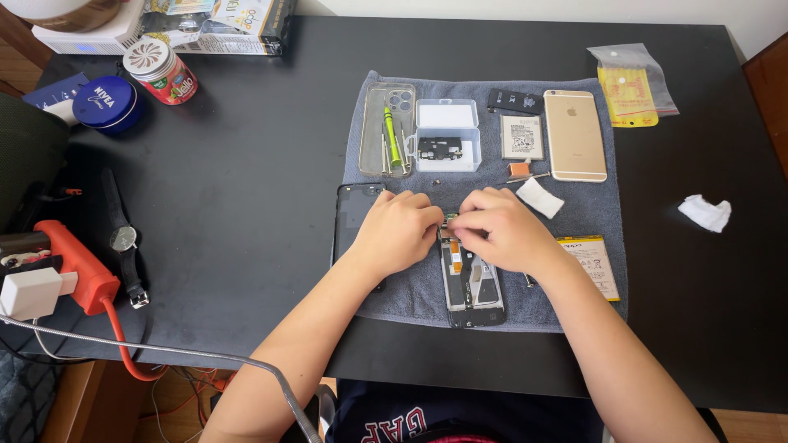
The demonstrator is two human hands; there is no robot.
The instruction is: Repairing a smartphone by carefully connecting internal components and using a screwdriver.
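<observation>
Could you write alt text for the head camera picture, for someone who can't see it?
Two bare hands, left hand and right hand, meet over an opened smartphone on a grey towel on a black table. Nearby lie a gold phone, batteries and a clear parts box.

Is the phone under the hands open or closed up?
Open. The phone lies with its back cover off, inner parts and cables showing, while the left hand and right hand work at its top end.

Black table (246, 189): grey towel (574, 215) at centre; wristwatch (123, 239) and blue tin (107, 103) well left of it; crumpled white tissue (705, 212) right.
</observation>
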